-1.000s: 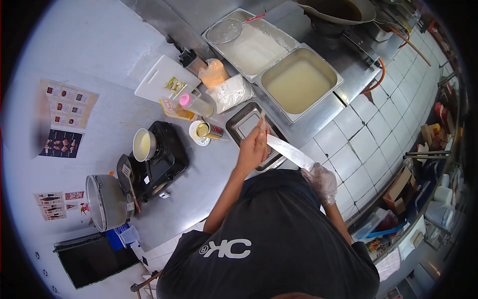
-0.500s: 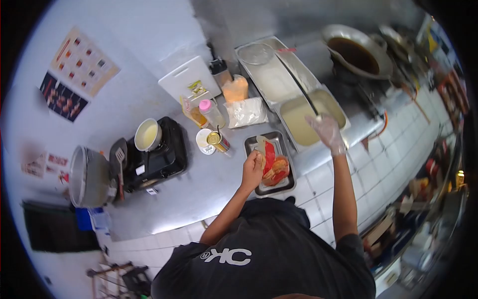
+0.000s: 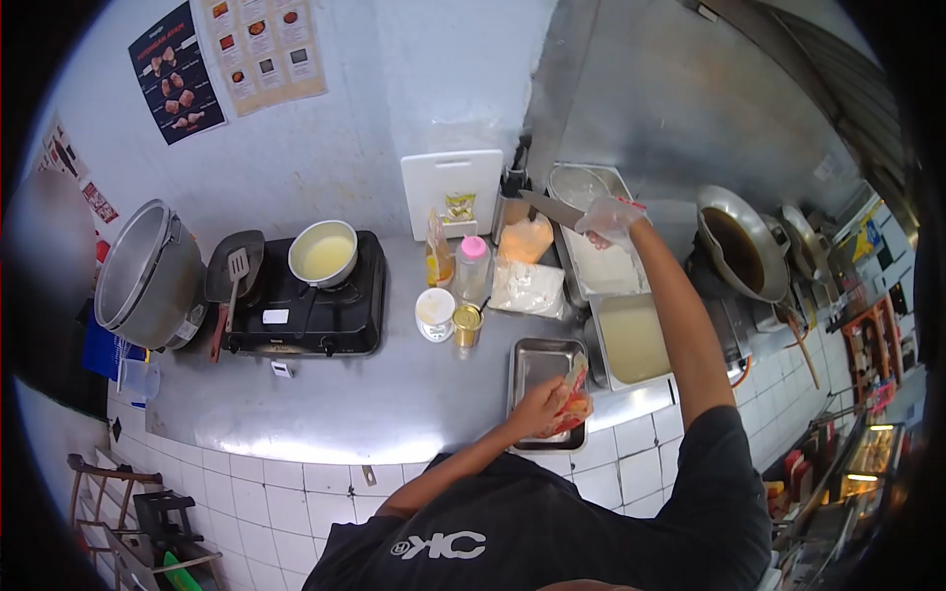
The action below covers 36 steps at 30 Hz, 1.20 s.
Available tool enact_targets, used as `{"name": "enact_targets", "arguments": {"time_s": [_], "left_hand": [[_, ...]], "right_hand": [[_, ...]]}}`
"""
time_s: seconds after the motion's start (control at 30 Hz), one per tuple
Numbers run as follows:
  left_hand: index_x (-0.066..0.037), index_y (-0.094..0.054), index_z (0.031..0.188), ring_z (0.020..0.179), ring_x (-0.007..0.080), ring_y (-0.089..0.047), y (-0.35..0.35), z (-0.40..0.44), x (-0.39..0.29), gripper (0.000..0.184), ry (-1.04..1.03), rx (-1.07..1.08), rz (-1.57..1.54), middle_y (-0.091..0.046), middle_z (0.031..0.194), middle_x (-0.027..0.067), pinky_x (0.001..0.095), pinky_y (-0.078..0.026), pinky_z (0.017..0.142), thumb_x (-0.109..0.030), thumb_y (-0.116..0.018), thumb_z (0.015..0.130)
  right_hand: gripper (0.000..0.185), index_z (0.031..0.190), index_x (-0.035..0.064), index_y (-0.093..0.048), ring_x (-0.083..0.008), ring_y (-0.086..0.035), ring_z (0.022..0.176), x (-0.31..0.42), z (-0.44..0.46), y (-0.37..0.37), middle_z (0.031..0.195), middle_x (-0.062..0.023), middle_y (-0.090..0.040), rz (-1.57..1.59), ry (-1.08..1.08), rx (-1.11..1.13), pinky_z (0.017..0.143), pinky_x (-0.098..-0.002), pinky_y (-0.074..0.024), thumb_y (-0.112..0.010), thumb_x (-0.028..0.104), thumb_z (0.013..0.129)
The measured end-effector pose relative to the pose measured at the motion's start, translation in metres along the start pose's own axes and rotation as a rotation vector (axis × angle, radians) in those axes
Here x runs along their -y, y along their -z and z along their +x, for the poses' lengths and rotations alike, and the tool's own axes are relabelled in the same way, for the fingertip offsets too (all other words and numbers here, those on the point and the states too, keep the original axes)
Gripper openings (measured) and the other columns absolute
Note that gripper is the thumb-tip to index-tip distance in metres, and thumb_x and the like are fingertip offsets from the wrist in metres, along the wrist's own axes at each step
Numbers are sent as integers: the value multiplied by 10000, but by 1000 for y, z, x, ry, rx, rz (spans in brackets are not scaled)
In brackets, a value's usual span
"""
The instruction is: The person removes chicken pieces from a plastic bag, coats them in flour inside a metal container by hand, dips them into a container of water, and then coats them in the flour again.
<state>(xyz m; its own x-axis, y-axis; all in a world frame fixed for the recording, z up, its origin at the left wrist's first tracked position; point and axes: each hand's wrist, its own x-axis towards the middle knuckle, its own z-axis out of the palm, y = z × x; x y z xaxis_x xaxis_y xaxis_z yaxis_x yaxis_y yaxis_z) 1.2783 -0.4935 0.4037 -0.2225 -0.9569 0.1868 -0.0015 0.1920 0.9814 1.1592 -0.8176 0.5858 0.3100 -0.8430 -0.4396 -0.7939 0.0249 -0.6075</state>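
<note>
A left hand (image 3: 538, 411) grips what looks like a red packet (image 3: 574, 410) over a tray (image 3: 537, 366) at the front edge of the counter (image 3: 305, 399); a gloved right hand (image 3: 613, 221) clasps a knife (image 3: 551, 208) near the back.

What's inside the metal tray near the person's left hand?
The metal tray shows bare metal at its far end; the left hand and its partly red packet hide part of the rest.

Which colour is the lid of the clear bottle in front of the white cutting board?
The lid is pink, and it shows best in the head view.
</note>
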Motion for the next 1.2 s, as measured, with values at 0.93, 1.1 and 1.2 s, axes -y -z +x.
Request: {"name": "enact_targets", "arguments": {"time_s": [0.93, 1.1, 1.2], "left_hand": [[-22, -464, 965, 629, 277, -499, 28, 5, 28, 323, 115, -54, 105, -494, 714, 186, 393, -449, 625, -324, -417, 1070], [-36, -460, 995, 672, 405, -576, 28, 10, 8, 279, 192, -26, 246, -537, 719, 222, 416, -455, 624, -301, -417, 1070], [-39, -456, 993, 683, 433, -594, 19, 10, 5, 264, 211, 5, 268, -546, 706, 224, 419, -455, 619, -288, -415, 1071]], "right_hand": [[271, 1032, 28, -689, -206, -648, 759, -132, -150, -148, 869, -118, -700, 112, 183, -444, 719, -322, -529, -628, 271, 929], [217, 1054, 48, -671, -332, -670, 1022, -193, -210, -252, 1068, -144, -699, 183, 360, -496, 876, -389, -548, -585, 25, 856], [165, 1038, 73, -670, -309, -681, 933, -196, -207, -271, 992, -122, -702, 9, 536, -592, 801, -398, -565, -674, 95, 875]]}}
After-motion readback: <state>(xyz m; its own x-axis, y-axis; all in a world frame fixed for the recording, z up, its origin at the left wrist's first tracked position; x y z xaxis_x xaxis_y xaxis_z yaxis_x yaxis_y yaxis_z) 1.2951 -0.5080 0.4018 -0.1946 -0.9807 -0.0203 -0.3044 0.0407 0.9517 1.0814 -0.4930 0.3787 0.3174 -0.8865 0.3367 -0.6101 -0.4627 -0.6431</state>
